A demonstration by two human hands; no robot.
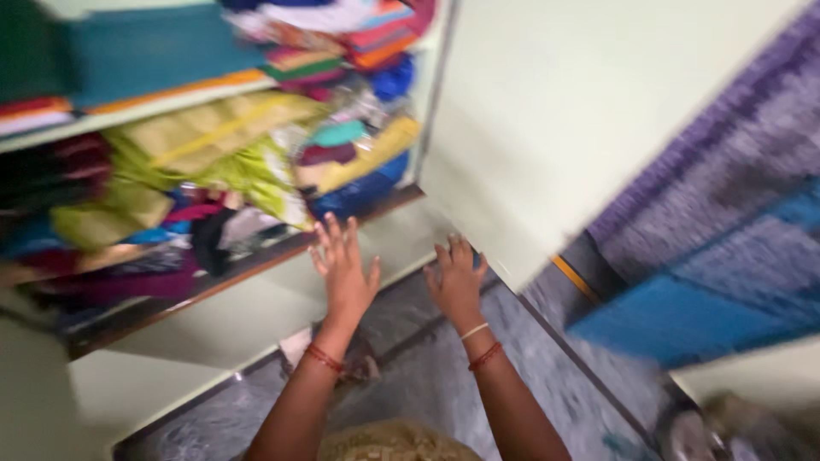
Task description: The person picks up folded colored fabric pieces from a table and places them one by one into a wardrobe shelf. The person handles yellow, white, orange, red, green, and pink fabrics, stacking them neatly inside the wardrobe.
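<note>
Both my hands reach forward toward an open pale green cupboard (256, 307). My left hand (343, 266) is spread flat, fingers apart, in front of the cupboard's lower panel and holds nothing. My right hand (457, 282) touches the bottom edge of the open cupboard door (564, 128), fingers curled against it. Both wrists wear red thread bands, and the right also carries a pale bangle. The picture is blurred by motion.
The shelves hold heaps of folded and crumpled cloth (222, 162) in yellow, green, blue, pink and maroon. A grey speckled floor (427, 384) lies below. A purple and blue woven fabric (726, 248) hangs at the right.
</note>
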